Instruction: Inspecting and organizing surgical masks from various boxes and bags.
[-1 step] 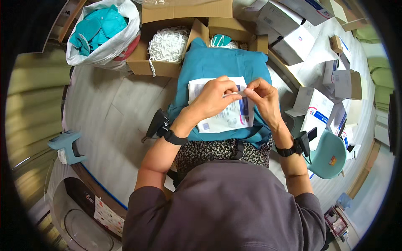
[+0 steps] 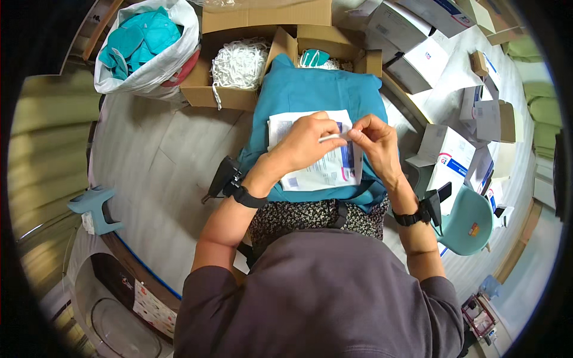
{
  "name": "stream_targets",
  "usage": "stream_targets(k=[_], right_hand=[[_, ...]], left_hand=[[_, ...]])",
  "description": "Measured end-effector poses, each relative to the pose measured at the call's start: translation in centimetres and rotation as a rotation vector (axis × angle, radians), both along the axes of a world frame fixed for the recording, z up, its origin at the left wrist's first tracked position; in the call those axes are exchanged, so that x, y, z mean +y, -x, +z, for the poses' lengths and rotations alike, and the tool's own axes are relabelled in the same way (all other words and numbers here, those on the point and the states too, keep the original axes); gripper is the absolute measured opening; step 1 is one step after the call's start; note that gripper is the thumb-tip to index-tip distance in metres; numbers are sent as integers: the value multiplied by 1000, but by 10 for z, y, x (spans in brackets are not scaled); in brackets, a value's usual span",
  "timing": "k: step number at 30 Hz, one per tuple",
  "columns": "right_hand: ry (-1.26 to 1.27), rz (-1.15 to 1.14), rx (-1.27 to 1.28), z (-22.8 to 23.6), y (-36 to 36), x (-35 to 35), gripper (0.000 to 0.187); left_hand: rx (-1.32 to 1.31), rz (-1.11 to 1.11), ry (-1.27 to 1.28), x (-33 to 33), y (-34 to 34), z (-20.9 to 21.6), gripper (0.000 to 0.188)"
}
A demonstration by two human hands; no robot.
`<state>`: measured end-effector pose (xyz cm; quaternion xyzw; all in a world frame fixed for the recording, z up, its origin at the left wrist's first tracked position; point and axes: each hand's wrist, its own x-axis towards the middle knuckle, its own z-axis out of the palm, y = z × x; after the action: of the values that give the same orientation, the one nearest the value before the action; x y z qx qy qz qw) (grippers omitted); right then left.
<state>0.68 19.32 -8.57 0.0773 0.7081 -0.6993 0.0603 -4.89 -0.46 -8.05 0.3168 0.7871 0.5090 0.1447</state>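
My left hand [image 2: 311, 140] is closed, with its thumb and forefinger pinched on a narrow white strip [image 2: 332, 137]. My right hand [image 2: 377, 142] pinches the strip's right end between thumb and fingertips. Whether the strip is a loose piece or an edge of the packet below, I cannot tell. Both hands are over white printed packets [image 2: 319, 173] with blue and pink marks, which lie on a teal cloth [image 2: 322, 89] across my lap. My fingers hide part of the top packet.
Ahead stand a cardboard box of white elastic cords [image 2: 240, 64], another open box [image 2: 373, 61] with a teal mask [image 2: 314, 57] on cords, and a white sack [image 2: 156, 82] of teal masks [image 2: 142, 40]. White cartons [image 2: 444, 152] and a pale green stool [image 2: 468, 221] are at the right.
The strip between my hands shows a little more clearly, and my hands have shifted only slightly. Everything else is the same.
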Motion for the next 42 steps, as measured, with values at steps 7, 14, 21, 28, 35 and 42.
stream_targets(k=[7, 14, 21, 28, 35, 42], right_hand=[[-23, -180, -42, -19, -10, -10, 21], [-342, -216, -68, -16, -20, -18, 24], [-502, -287, -44, -41, -14, -19, 24], [-470, -250, 26, -33, -17, -11, 22], [-589, -152, 328, -22, -20, -13, 30], [-10, -382, 87, -24, -11, -17, 22]], left_hand=[[518, 15, -176, 24, -44, 14, 9], [325, -158, -371, 12, -67, 63, 16], [-205, -287, -403, -13, -67, 90, 12], [-61, 367, 115, -4, -13, 33, 14], [327, 185, 397, 13, 22, -29, 22], [133, 108, 102, 15, 16, 3, 11]])
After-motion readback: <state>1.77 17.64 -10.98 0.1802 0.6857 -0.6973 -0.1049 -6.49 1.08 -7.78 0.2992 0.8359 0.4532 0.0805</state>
